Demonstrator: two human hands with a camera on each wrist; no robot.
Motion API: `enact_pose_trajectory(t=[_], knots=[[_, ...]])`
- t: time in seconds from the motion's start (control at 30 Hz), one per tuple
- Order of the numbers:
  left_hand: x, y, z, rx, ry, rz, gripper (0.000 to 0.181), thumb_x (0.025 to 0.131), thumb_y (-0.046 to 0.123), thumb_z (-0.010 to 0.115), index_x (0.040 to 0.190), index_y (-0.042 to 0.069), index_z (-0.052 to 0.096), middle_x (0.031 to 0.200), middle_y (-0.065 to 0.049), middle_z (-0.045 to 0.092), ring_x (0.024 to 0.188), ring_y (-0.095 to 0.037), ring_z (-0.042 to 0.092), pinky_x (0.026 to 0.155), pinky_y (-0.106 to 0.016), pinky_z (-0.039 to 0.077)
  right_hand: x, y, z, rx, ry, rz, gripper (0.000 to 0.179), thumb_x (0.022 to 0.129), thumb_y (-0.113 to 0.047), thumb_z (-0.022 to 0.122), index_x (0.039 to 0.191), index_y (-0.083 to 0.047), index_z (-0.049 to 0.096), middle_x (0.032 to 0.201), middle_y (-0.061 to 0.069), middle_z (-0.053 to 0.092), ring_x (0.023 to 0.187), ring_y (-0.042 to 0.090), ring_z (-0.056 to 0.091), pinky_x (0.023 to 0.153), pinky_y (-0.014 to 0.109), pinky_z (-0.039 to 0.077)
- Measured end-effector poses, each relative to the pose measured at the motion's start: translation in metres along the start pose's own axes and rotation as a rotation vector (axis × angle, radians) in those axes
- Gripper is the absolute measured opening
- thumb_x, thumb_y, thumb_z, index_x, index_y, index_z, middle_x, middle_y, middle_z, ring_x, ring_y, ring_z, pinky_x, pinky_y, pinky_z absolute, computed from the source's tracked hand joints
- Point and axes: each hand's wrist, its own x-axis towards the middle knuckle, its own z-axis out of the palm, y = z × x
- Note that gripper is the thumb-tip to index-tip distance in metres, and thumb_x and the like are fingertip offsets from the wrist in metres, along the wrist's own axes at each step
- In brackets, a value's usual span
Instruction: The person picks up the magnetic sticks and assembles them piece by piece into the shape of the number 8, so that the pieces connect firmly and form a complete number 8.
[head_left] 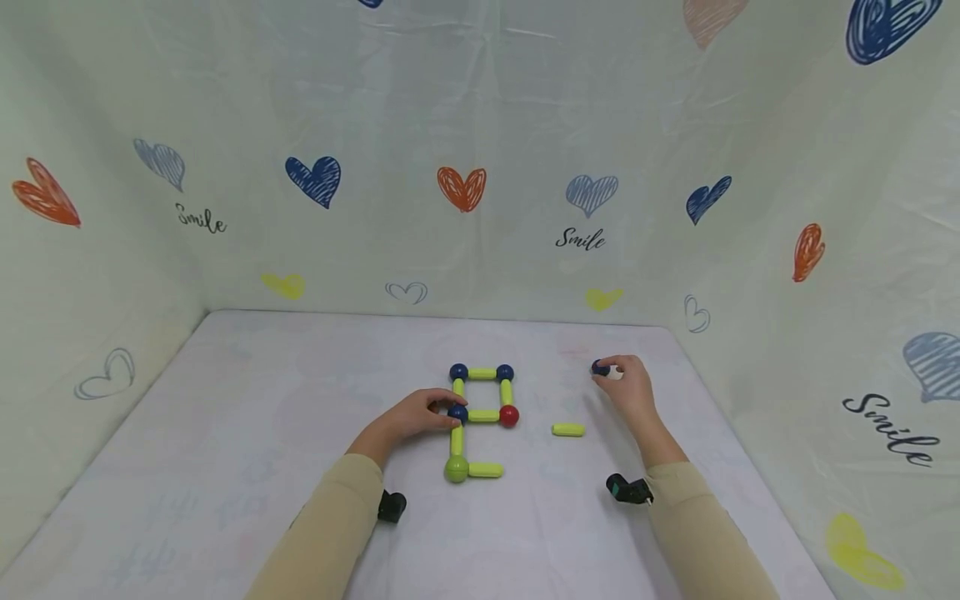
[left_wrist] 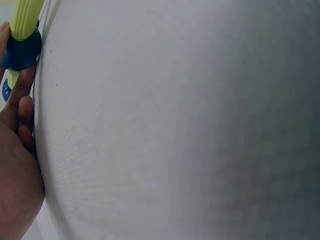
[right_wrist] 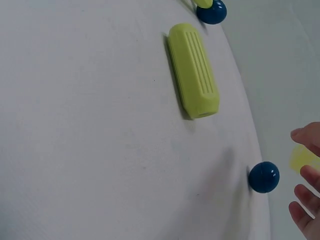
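Observation:
My left hand (head_left: 411,417) pinches a dark blue ball (head_left: 457,412) at the left side of a figure built from balls and yellow-green rods. In the left wrist view, fingers (left_wrist: 25,82) lie against that blue ball (left_wrist: 22,52). The figure has a square with blue balls at its upper corners and a red ball (head_left: 509,416) at lower right. Below it, a green ball (head_left: 456,469) carries a rod (head_left: 486,470) pointing right. My right hand (head_left: 628,385) is beside a loose blue ball (right_wrist: 264,177), its fingers spread and apart from it in the right wrist view.
A loose yellow-green magnetic rod (head_left: 567,430) lies on the white table (head_left: 247,500) between the figure and my right arm. Black wrist cameras (head_left: 628,489) sit on both wrists. A white curtain (head_left: 510,100) with printed hearts stands behind the table and at its sides.

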Motion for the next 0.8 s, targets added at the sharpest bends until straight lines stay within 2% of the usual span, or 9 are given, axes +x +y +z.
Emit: enact_pose_trajectory(t=[0.33,0.67,0.8], knots=[[0.0,-0.002,0.0,-0.04,0.001,-0.006,0.029,0.086,0.02,0.077,0.114,0.022,0.071,0.119,0.002,0.06,0.105,-0.021,0.047,0.1,-0.041,0.04,0.015,0.006,0.003,-0.025,-0.02,0.073,0.03,0.089,-0.011,0.069,0.115,0.004,0.064,0.129,0.027,0.045,0.116,0.042,0.044,0.095,0.053,0.039],[0.0,-0.002,-0.001,-0.023,-0.01,0.011,0.03,0.086,0.021,0.076,0.115,0.023,0.071,0.117,0.003,0.06,0.102,-0.02,0.048,0.095,-0.039,0.041,0.029,0.019,0.012,-0.017,-0.066,0.106,0.032,0.092,-0.011,0.067,0.119,0.003,0.062,0.13,0.027,0.045,0.118,0.043,0.045,0.097,0.053,0.04],[0.0,-0.002,-0.001,-0.014,-0.005,0.008,0.03,0.087,0.02,0.076,0.116,0.023,0.07,0.113,0.003,0.059,0.098,-0.02,0.047,0.089,-0.037,0.041,0.032,0.022,0.016,-0.011,-0.082,0.106,0.034,0.092,-0.01,0.065,0.123,0.004,0.06,0.129,0.028,0.045,0.115,0.042,0.047,0.095,0.052,0.042]])
